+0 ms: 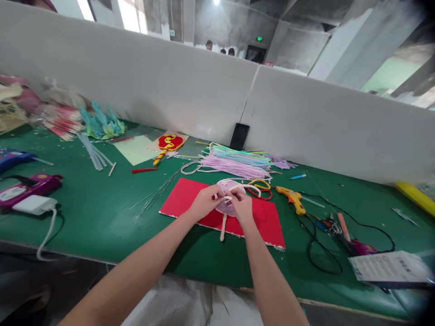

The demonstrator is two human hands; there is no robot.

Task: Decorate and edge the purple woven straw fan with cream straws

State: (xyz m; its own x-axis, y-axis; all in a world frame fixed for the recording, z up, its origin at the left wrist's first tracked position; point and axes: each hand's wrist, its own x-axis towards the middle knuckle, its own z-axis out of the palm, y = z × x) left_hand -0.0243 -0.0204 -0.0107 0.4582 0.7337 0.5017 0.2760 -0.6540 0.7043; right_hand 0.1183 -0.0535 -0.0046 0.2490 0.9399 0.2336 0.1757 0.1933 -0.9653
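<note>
A round lilac fan-shaped piece (227, 209) with a cream handle (223, 227) lies over a red board (185, 192). Above its face, a cream pipe cleaner (255, 187) curves out to the right from between my fingers. My left hand (206, 201) is closed in a pinch at the pipe cleaner's short end. My right hand (242, 206) pinches the same strip close by, its fingertips nearly meeting the left ones. Both hands partly cover the lilac disc, so its middle is hidden.
Behind the board lies a bundle of lilac and green pipe cleaners (234, 165). A yellow glue gun (292, 198) with a black cord is at the right. Thin wires (156, 194), a red-and-yellow fan (171, 142) and a purple power strip (41, 186) lie leftward. A phone (239, 136) leans on the partition.
</note>
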